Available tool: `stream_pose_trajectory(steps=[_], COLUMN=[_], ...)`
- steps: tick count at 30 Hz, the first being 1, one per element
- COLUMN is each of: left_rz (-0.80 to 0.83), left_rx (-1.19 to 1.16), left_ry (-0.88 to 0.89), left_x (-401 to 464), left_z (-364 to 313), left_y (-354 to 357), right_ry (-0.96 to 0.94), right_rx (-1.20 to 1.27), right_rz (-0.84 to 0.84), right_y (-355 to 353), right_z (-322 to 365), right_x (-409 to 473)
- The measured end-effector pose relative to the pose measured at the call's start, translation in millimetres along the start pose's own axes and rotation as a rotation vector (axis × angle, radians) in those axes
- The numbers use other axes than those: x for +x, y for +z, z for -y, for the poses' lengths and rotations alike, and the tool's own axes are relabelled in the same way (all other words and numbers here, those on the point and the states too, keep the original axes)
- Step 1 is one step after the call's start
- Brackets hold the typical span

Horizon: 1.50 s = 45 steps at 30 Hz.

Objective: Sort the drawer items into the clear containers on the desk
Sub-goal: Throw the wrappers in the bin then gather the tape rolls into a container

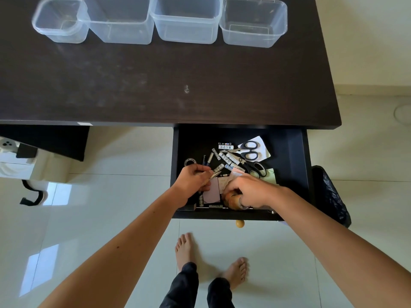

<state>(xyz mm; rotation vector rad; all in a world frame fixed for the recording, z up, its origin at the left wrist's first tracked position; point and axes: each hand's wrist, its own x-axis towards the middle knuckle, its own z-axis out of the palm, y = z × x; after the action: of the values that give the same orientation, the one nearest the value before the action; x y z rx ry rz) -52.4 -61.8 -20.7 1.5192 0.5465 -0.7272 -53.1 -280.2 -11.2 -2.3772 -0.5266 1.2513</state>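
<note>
The dark drawer is pulled out below the desk edge. Inside lie two black-handled scissors, several batteries, sticky notes and a tape roll. My left hand is in the drawer's left part, fingers closed on a small pen-like item, possibly a battery. My right hand is at the front, fingers curled around a brown tape roll. Several clear containers stand in a row at the desk's far edge: small, two larger, one right.
The dark desk top lies between drawer and containers. A black bag sits on the floor right of the drawer. My bare feet stand on pale tiles below the drawer's wooden knob. White items sit at left under the desk.
</note>
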Motion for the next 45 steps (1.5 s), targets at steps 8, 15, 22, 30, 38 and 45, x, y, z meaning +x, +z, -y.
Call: stream_pose_trajectory(steps=[8,15,22,30,38,45], left_rz=[-0.004,-0.006,-0.011,-0.021,-0.023,-0.233], left_rx=[0.007,0.002,0.014,0.029,0.191,0.531], left_ry=[0.003,-0.007,-0.015,-0.021,0.009,0.135], left_x=[1,1,-1,-4,-5,-3], left_z=[0,-1,-3,-7,-11,-30], left_y=[1,2,2,4,2,4], right_ry=[-0.035,-0.112,-0.091,-0.007,0.016,0.029], right_rx=[-0.034,-0.101,-0.215,-0.053,0.228,0.4], right_rz=[0.091,0.062,0.095,0.055,-0.038,-0.12], right_y=[-3,5,-5,-4,2,7], right_z=[1,-7,-4,-22,-27,-24], right_x=[-1,-7,-5,-13,-21,-22])
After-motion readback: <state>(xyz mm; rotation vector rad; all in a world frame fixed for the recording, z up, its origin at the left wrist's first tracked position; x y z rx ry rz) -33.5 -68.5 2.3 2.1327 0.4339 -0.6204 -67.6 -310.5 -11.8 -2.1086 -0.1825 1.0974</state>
